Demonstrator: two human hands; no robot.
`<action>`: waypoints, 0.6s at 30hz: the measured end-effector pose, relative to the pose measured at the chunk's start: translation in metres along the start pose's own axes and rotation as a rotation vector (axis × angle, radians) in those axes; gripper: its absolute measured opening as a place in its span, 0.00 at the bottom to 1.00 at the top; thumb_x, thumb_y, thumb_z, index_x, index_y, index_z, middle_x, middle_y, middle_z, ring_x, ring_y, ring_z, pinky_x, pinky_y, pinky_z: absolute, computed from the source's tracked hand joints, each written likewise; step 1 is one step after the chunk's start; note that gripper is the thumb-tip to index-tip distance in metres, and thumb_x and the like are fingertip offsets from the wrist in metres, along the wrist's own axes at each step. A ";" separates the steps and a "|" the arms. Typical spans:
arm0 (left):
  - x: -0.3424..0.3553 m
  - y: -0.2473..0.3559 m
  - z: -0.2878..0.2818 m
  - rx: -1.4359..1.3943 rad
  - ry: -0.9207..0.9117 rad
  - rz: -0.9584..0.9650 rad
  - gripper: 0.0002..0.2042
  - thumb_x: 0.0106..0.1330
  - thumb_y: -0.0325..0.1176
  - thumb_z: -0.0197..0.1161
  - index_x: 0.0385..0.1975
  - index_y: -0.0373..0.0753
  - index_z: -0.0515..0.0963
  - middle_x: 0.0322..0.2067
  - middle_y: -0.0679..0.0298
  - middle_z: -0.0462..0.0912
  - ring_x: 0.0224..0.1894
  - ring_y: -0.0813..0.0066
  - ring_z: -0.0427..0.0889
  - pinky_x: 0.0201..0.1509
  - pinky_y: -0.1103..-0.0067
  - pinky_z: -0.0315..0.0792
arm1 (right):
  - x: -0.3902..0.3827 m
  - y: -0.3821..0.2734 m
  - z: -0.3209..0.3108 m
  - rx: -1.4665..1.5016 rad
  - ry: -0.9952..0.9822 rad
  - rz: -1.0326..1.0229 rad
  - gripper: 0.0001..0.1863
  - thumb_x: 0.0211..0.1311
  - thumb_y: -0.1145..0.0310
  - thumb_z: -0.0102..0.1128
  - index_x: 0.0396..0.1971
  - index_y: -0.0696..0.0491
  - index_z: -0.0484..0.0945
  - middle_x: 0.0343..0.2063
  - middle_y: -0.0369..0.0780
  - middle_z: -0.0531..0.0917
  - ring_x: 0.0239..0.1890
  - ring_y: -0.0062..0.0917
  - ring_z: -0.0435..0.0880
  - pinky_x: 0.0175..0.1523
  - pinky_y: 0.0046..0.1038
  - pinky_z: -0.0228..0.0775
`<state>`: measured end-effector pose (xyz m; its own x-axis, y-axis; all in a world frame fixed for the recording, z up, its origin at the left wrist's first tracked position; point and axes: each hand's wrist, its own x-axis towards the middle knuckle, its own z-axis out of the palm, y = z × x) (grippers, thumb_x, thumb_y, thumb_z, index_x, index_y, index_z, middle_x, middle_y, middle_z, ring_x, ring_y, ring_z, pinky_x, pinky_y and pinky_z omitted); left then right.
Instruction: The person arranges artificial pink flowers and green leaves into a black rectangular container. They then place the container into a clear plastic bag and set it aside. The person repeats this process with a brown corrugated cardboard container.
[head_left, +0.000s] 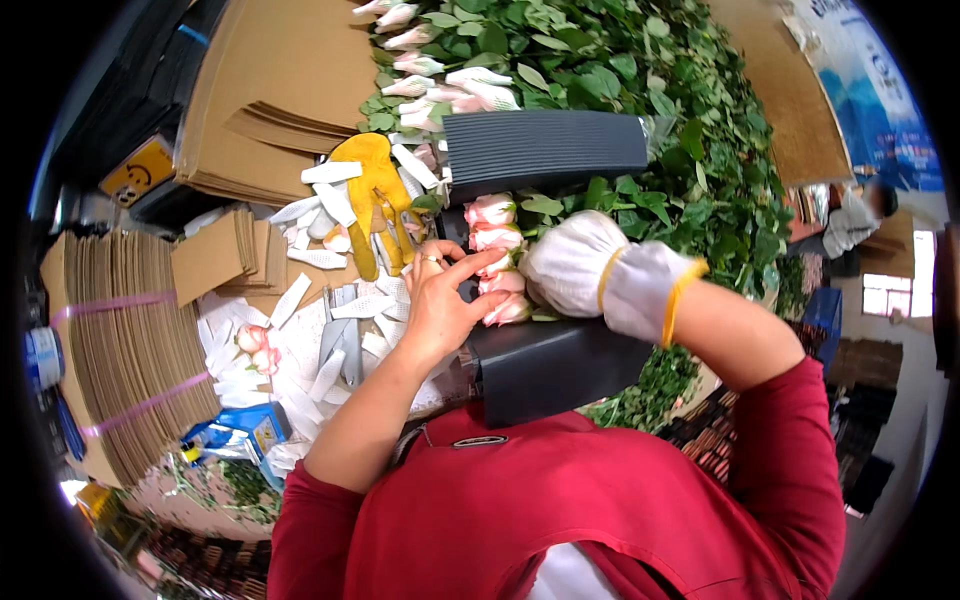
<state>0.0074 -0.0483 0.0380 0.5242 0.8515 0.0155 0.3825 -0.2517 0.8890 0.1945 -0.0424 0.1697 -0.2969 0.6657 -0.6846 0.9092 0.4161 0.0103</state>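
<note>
Thumb and forefinger of the bare left hand [438, 302] are parted in a narrow span, their tips against the pink rose heads [504, 308]; whether they pinch one bloom or merely touch it I cannot tell. The right hand [574, 266], in a white knit glove with a yellow-edged cuff, rests at the stem side of the same heads, its fingers hidden, so its hold cannot be made out.

The rose heads lie in a row just on the wearer's side of the ribbed black block [545, 150], blooms facing left. Nearer the wearer than that block, beyond the row, stands a smooth black block [565, 365]. On the block's far side are more roses in white mesh sleeves [415, 66]; to its right spreads leafy rose foliage [735, 225]. Left of it lie a yellow work glove [368, 165] and loose white mesh sleeves [318, 258], with a strapped cardboard stack [140, 335] farther left.

The step in hand looks like evening up the bare heads between the blocks. The next move seems to call for light fingertip pressure to level the blooms without bruising petals, while the gloved hand steadies the stems.
</note>
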 end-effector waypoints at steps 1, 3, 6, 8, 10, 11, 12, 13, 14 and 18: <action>0.000 0.001 0.000 0.039 0.037 0.030 0.25 0.44 0.36 0.78 0.48 0.52 0.84 0.42 0.63 0.70 0.47 0.64 0.69 0.56 0.70 0.65 | -0.002 -0.003 -0.001 -0.015 0.241 0.032 0.08 0.54 0.62 0.61 0.25 0.51 0.81 0.17 0.40 0.82 0.19 0.37 0.84 0.25 0.39 0.76; 0.000 0.000 0.000 0.028 0.052 0.025 0.25 0.44 0.35 0.78 0.48 0.51 0.84 0.41 0.63 0.70 0.47 0.65 0.70 0.56 0.71 0.66 | -0.002 0.005 -0.008 -0.046 0.506 0.120 0.08 0.53 0.65 0.62 0.33 0.52 0.79 0.18 0.40 0.83 0.19 0.37 0.84 0.24 0.38 0.75; 0.002 -0.001 0.002 -0.018 0.003 0.040 0.25 0.44 0.34 0.78 0.47 0.49 0.85 0.42 0.62 0.69 0.47 0.64 0.70 0.55 0.70 0.67 | 0.026 0.023 0.023 0.197 0.589 0.019 0.14 0.53 0.67 0.66 0.39 0.55 0.77 0.27 0.44 0.85 0.29 0.38 0.86 0.32 0.36 0.78; 0.004 -0.005 0.002 -0.035 -0.015 0.040 0.25 0.44 0.34 0.78 0.47 0.48 0.85 0.42 0.61 0.69 0.48 0.64 0.70 0.56 0.71 0.68 | 0.029 0.029 0.028 0.530 0.719 -0.154 0.16 0.53 0.68 0.65 0.43 0.56 0.78 0.30 0.46 0.85 0.33 0.40 0.86 0.35 0.36 0.79; 0.006 -0.006 0.002 -0.070 -0.049 0.037 0.25 0.43 0.33 0.77 0.47 0.49 0.85 0.42 0.61 0.68 0.48 0.64 0.70 0.57 0.71 0.68 | 0.035 0.035 0.034 0.466 0.678 -0.138 0.17 0.52 0.73 0.66 0.43 0.53 0.78 0.34 0.42 0.87 0.30 0.40 0.86 0.33 0.34 0.80; 0.006 -0.007 0.002 -0.084 -0.067 0.031 0.25 0.43 0.32 0.77 0.48 0.49 0.85 0.43 0.61 0.68 0.48 0.64 0.70 0.58 0.71 0.68 | 0.036 0.033 0.035 0.487 0.604 -0.092 0.18 0.51 0.75 0.64 0.45 0.52 0.78 0.37 0.43 0.87 0.32 0.40 0.86 0.35 0.33 0.80; 0.008 -0.007 0.000 -0.097 -0.084 0.033 0.25 0.43 0.32 0.77 0.48 0.49 0.85 0.43 0.61 0.68 0.48 0.64 0.70 0.58 0.71 0.68 | 0.036 0.034 0.035 0.498 0.631 -0.104 0.18 0.51 0.76 0.64 0.45 0.53 0.79 0.37 0.43 0.87 0.32 0.40 0.86 0.35 0.33 0.80; 0.008 -0.006 -0.001 -0.100 -0.101 0.032 0.26 0.43 0.31 0.77 0.48 0.50 0.85 0.43 0.61 0.68 0.48 0.64 0.70 0.59 0.71 0.67 | 0.036 0.034 0.036 0.509 0.658 -0.115 0.18 0.52 0.76 0.64 0.45 0.53 0.79 0.37 0.42 0.87 0.33 0.40 0.86 0.35 0.33 0.81; 0.009 -0.005 -0.001 -0.113 -0.109 0.027 0.26 0.43 0.31 0.77 0.48 0.50 0.84 0.43 0.61 0.68 0.48 0.64 0.70 0.59 0.71 0.67 | 0.036 0.034 0.039 0.520 0.686 -0.125 0.18 0.52 0.77 0.64 0.45 0.53 0.79 0.37 0.42 0.87 0.33 0.40 0.86 0.35 0.33 0.81; 0.008 -0.003 -0.001 -0.162 -0.113 0.043 0.25 0.45 0.32 0.77 0.49 0.47 0.84 0.44 0.61 0.67 0.50 0.65 0.70 0.60 0.72 0.66 | 0.027 0.028 0.035 0.459 0.760 -0.074 0.13 0.52 0.77 0.63 0.39 0.53 0.79 0.40 0.43 0.87 0.34 0.38 0.87 0.37 0.33 0.81</action>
<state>0.0099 -0.0404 0.0354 0.6226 0.7825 0.0116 0.2354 -0.2014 0.9508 0.2220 -0.0351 0.1261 -0.3243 0.9460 -0.0018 0.8591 0.2937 -0.4193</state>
